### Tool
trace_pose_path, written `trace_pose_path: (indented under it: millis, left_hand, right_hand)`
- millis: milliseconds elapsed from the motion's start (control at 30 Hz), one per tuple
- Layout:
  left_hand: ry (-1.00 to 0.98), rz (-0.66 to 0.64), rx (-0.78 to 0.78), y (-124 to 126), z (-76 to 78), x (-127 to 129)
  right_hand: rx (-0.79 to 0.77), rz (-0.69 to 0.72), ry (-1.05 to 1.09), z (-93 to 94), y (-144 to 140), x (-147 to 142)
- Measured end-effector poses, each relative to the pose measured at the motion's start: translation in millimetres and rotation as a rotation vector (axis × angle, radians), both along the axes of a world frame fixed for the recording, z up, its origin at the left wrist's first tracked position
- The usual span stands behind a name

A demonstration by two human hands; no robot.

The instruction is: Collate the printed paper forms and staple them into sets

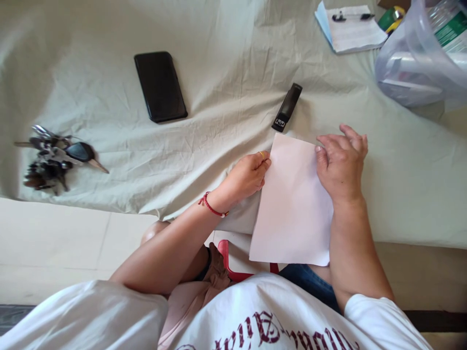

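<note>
Blank white paper (292, 204), perhaps more than one sheet, extends over the front edge of the cloth-covered table. Its left edge is pinched near the top by my left hand (250, 172), whose fingers are closed. My right hand (339, 163) is at the upper right edge of the paper, thumb by the edge and fingers spread out. I cannot tell whether the thumb presses on it. Just beyond the paper's top edge lies a black stapler (287, 107), touching neither hand.
A black phone (161, 86) and a bunch of keys (60, 155) lie to the left. At the far right stand a translucent plastic bin (401, 78), a notepad (352, 36) with a pen (353, 17) on it, and a green and yellow tape roll (391, 19). The cloth (219, 97) is wrinkled.
</note>
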State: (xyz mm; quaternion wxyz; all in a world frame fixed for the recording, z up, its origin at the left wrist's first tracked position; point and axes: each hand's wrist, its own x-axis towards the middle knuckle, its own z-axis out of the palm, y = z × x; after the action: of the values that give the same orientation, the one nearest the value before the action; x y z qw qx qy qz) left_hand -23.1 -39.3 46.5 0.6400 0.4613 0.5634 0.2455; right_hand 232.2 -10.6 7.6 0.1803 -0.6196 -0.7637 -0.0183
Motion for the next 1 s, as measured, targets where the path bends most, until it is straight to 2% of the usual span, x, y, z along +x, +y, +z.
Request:
trace_pose_path:
  millis: [200, 367, 567, 700, 1000]
  left_hand:
    - [0.018, -0.013, 0.048, -1.5, -5.8, 0.5]
    - [-0.019, -0.023, 0.082, -1.8, -11.4, -0.4]
    - [-0.019, -0.036, 0.102, -0.2, -16.6, 0.2]
    - [-0.025, -0.045, 0.117, 0.2, -16.3, 0.1]
    - [0.073, -0.098, 0.162, 1.3, -15.2, -1.2]
  right_hand:
    - [-0.060, 0.117, 0.009, -1.5, -6.4, -21.2]
    - [-0.047, 0.105, 0.052, -8.9, -1.5, -22.8]
    - [-0.061, 0.190, 0.172, -11.8, 7.4, -20.9]
    - [-0.054, 0.185, 0.171, -9.9, 10.0, -22.2]
    - [-0.206, 0.270, 0.191, 5.5, 16.2, -25.0]
